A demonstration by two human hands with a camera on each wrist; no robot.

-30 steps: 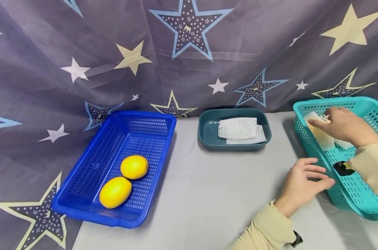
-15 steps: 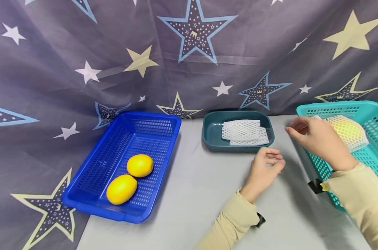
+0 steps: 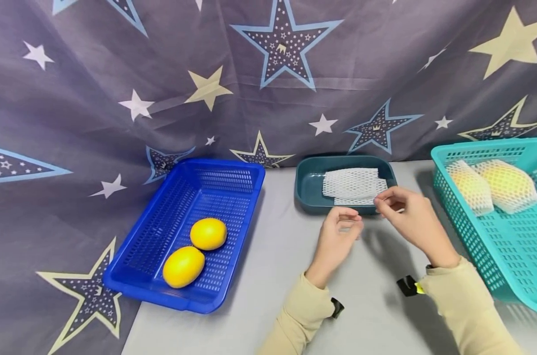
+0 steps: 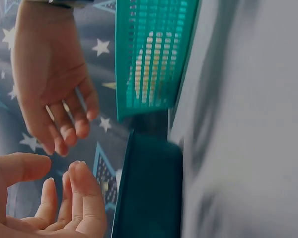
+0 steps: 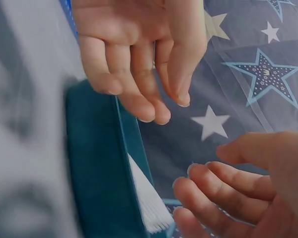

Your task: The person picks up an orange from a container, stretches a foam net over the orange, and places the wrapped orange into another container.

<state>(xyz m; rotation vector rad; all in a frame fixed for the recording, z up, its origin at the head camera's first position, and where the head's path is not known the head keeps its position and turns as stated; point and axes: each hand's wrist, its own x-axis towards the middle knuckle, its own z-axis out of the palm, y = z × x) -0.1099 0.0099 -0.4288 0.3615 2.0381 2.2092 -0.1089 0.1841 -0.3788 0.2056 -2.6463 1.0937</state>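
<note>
Both hands hover near the front of the dark green tray (image 3: 310, 199), holding nothing. My left hand (image 3: 335, 241) has relaxed, slightly bent fingers a little in front of the tray. To its right, my right hand (image 3: 412, 219) overlaps the tray's front right corner in the head view, thumb and fingers apart. White foam net sleeves (image 3: 352, 182) lie stacked flat in the tray. In the right wrist view the edge of a net sleeve (image 5: 148, 198) shows above the tray wall. Two yellow fruits in foam nets (image 3: 508, 185) rest in the turquoise basket (image 3: 508, 261).
A blue basket (image 3: 246, 236) on the left holds two bare yellow fruits, one lemon-shaped fruit (image 3: 184, 266) nearer and another yellow fruit (image 3: 208, 233) behind. A star-patterned cloth (image 3: 232, 118) hangs behind the grey table (image 3: 264, 305).
My right hand has let go of a netted fruit in the turquoise basket and moved left to the tray. My left hand has also moved left, away from that basket.
</note>
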